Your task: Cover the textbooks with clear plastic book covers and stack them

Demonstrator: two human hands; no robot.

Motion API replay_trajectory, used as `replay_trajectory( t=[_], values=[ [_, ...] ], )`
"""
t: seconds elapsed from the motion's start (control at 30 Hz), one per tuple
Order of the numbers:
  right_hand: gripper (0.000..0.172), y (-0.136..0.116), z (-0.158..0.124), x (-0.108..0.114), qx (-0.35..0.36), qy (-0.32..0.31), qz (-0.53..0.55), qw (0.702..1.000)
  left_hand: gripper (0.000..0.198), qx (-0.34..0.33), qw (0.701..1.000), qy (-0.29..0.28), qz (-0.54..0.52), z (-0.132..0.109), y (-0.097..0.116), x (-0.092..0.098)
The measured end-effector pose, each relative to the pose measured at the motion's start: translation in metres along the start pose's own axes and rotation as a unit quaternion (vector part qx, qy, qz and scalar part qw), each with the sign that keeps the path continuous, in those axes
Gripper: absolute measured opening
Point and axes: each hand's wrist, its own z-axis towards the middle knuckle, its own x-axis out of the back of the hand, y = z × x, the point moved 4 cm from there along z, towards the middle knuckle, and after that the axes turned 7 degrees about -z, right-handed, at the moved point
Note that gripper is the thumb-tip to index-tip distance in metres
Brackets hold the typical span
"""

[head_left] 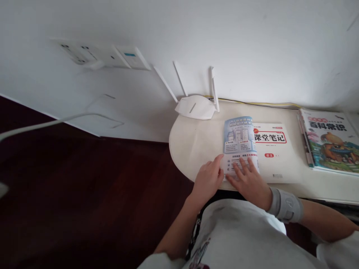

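Observation:
A white paperback book (270,153) with a red-framed title lies on the pale tabletop, partly covered on its left by a blue-and-white printed page (238,134). The page bulges a little and looks like part of the same book. At its lower left edge is my left hand (206,179), fingers bent together and closed on the edge; the fingertips are partly hidden. My right hand (249,183), with a grey band (287,205) round the wrist, rests palm down on the lower part of the page, fingers spread.
A white router (196,107) with upright antennas stands at the table's (182,145) back left, cables running along the wall. A stack of illustrated books (332,140) lies at the right. Wall sockets (98,56) and a white cable (56,121) are at the left, above a dark red floor (98,194).

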Motion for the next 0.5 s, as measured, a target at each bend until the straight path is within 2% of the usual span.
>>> replay_trajectory(
  t=[0.13, 0.23, 0.33, 0.4, 0.5],
  values=[
    [0.029, -0.006, 0.0, -0.001, 0.067, 0.056, 0.059, 0.994, 0.044, -0.01, 1.0, -0.006, 0.029, 0.001, 0.001, -0.006],
    [0.03, 0.015, 0.0, 0.01, 0.098, 0.11, 0.168, 0.975, 0.043, -0.017, 0.998, 0.009, 0.052, -0.001, 0.0, -0.009],
    [0.036, 0.077, 0.017, 0.015, 0.016, 0.167, 0.266, 0.949, 0.041, -0.042, 0.996, 0.061, 0.053, 0.0, 0.013, -0.007],
    [0.044, 0.127, 0.038, 0.001, -0.065, 0.182, 0.29, 0.937, 0.047, -0.111, 0.989, 0.078, 0.06, 0.004, 0.034, -0.007],
    [0.069, 0.182, 0.072, -0.04, -0.137, 0.136, 0.309, 0.931, 0.063, -0.26, 0.96, 0.008, 0.105, 0.01, 0.072, -0.016]
  ],
)
